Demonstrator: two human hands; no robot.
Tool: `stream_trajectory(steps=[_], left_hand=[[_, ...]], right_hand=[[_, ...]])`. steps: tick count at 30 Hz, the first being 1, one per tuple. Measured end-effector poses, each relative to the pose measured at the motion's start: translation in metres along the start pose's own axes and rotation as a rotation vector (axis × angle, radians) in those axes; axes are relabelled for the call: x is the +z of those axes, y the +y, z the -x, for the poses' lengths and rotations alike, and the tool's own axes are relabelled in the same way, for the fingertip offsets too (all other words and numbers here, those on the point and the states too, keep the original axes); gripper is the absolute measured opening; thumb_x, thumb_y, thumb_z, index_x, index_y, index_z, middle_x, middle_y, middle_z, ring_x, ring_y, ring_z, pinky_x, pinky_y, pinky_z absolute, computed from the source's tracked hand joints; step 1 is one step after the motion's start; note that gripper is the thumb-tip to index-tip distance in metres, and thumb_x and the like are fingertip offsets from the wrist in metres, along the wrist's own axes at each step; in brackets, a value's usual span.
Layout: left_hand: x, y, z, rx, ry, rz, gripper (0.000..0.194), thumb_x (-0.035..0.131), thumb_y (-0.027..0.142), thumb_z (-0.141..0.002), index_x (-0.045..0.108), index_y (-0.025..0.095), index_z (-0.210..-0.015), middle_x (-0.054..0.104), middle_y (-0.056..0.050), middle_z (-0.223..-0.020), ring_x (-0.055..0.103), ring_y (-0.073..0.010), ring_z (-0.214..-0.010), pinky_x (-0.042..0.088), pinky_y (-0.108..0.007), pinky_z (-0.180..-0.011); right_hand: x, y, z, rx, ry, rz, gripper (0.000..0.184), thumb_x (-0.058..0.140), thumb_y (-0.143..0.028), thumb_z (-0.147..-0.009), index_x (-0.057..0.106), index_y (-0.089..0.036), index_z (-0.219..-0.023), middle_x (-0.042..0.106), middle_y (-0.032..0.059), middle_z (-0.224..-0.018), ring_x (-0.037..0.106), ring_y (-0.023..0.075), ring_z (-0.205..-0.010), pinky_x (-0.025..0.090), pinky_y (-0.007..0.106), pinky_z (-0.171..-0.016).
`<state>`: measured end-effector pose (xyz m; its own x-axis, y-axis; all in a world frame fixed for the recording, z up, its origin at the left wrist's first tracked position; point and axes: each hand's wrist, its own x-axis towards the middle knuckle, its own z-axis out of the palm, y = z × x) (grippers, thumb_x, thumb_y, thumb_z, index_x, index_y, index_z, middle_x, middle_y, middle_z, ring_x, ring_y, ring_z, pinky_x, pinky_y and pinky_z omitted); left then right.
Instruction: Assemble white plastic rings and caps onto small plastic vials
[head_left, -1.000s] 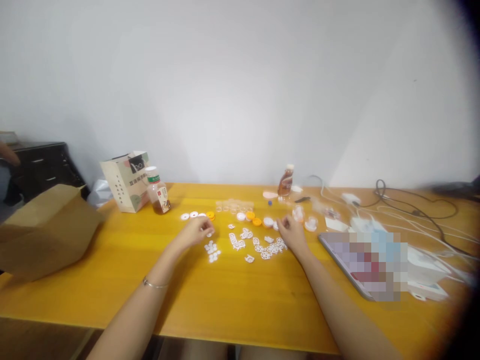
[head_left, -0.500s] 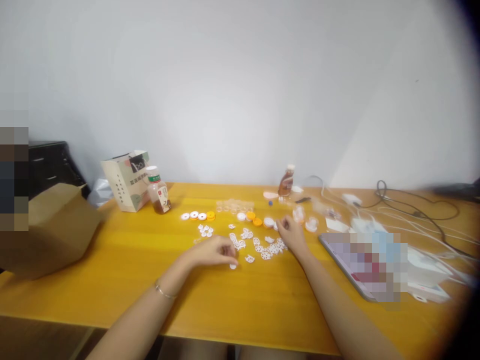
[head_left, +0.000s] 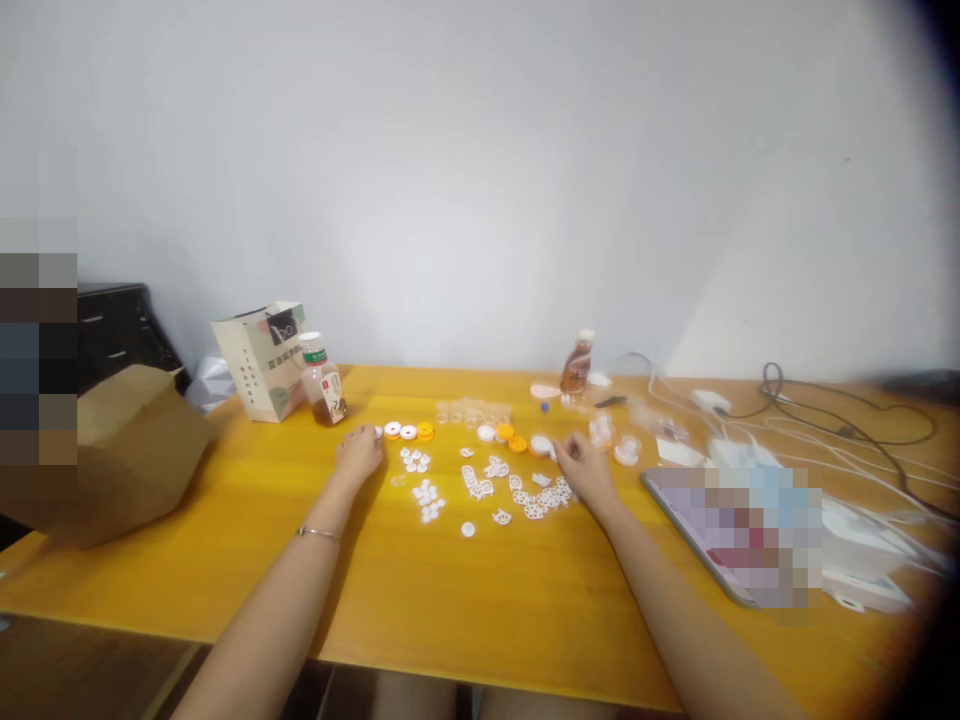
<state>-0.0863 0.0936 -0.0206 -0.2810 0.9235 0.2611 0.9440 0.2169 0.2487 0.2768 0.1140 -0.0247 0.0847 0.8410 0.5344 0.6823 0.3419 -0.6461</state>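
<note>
I have the left fingers (head_left: 366, 437) at a white ring (head_left: 379, 433), the right fingers (head_left: 573, 450) just beside white discs (head_left: 540, 446); I can't tell whether either set is closed. Small white pieces (head_left: 426, 494) lie between them on the counter (head_left: 420, 610), nearer the left.

Soft, fairly even light falls across the scene; its source cannot be told. The grey wall (head_left: 480, 200) is pale around its middle, with a lighter slanting wedge at two o'clock. The table (head_left: 450, 610) glows a saturated yellow, duller toward six o'clock and dark below its near edge. A soft shadow lies on the three-o'clock side of the left forearm (head_left: 296, 565). The small white pieces (head_left: 555, 497) look washed out and smeared, the clear cups (head_left: 474, 412) hazy. Cables (head_left: 847, 433) at three o'clock stretch and blur. Black curved vignetting closes in at one and five o'clock. Coarse pixel blocks cover nine o'clock and the tablet (head_left: 720, 540) at four.
</note>
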Motion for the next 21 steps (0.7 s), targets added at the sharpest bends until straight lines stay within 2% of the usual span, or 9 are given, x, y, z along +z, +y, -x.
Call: stream_trajectory(steps=[6,9,11,13,16,18,21], left_hand=[[-0.008,-0.001,-0.005,-0.002,0.006,0.016,0.021,0.040,0.030,-0.080,0.053,0.013,-0.083,0.060,-0.015,-0.089,0.054,-0.0260,-0.088,0.037,-0.033,-0.071],[-0.022,0.011,0.001,0.029,0.049,0.045,0.021,0.043,0.031,-0.079,0.054,0.013,-0.083,0.059,-0.014,-0.093,0.050,-0.0267,-0.094,0.036,-0.035,-0.076],[-0.034,0.026,0.014,0.121,0.052,0.121,0.022,0.044,0.034,-0.079,0.052,0.016,-0.088,0.059,-0.008,-0.095,0.051,-0.0208,-0.093,0.036,-0.030,-0.078],[-0.044,0.045,0.032,0.402,-0.065,0.442,0.024,0.044,0.036,-0.079,0.050,0.018,-0.093,0.058,-0.005,-0.097,0.052,-0.0161,-0.090,0.038,-0.026,-0.078],[-0.053,0.069,0.059,0.720,-0.393,0.646,0.030,0.056,0.035,-0.072,0.050,0.020,-0.097,0.057,-0.003,-0.100,0.052,-0.0149,-0.091,0.038,-0.026,-0.080],[-0.053,0.078,0.072,0.822,-0.556,0.675,0.033,0.060,0.031,-0.069,0.050,0.021,-0.099,0.057,-0.002,-0.101,0.052,-0.0144,-0.092,0.037,-0.025,-0.081],[-0.049,0.083,0.078,0.863,-0.640,0.643,0.037,0.063,0.030,-0.066,0.051,0.021,-0.100,0.057,-0.003,-0.101,0.051,-0.0151,-0.092,0.038,-0.024,-0.078]], right_hand=[[-0.001,-0.001,0.000,0.000,-0.005,-0.014,0.032,0.046,-0.044,-0.071,0.031,-0.021,-0.053,0.037,-0.0051,-0.049,0.036,0.0104,-0.047,0.028,0.023,-0.047],[0.000,0.000,0.000,0.009,-0.005,-0.020,0.032,0.046,-0.043,-0.071,0.032,-0.021,-0.053,0.037,-0.0054,-0.049,0.035,0.0100,-0.047,0.028,0.023,-0.047],[0.000,0.001,-0.001,0.015,-0.009,-0.023,0.032,0.045,-0.043,-0.071,0.032,-0.021,-0.052,0.036,-0.0056,-0.049,0.035,0.0100,-0.047,0.028,0.023,-0.047],[0.000,0.003,-0.001,0.015,-0.013,-0.025,0.031,0.045,-0.042,-0.071,0.032,-0.021,-0.052,0.036,-0.0056,-0.049,0.035,0.0100,-0.047,0.028,0.023,-0.047],[0.000,0.003,-0.001,0.018,-0.012,-0.027,0.030,0.046,-0.041,-0.071,0.032,-0.021,-0.052,0.036,-0.0056,-0.049,0.035,0.0099,-0.047,0.028,0.022,-0.047],[0.001,0.003,-0.001,0.022,-0.012,-0.026,0.030,0.046,-0.040,-0.071,0.032,-0.021,-0.052,0.036,-0.0056,-0.049,0.035,0.0098,-0.047,0.027,0.022,-0.046],[0.001,0.002,-0.001,0.021,-0.011,-0.020,0.030,0.046,-0.040,-0.071,0.032,-0.021,-0.052,0.036,-0.0055,-0.048,0.035,0.0099,-0.046,0.027,0.023,-0.046]])
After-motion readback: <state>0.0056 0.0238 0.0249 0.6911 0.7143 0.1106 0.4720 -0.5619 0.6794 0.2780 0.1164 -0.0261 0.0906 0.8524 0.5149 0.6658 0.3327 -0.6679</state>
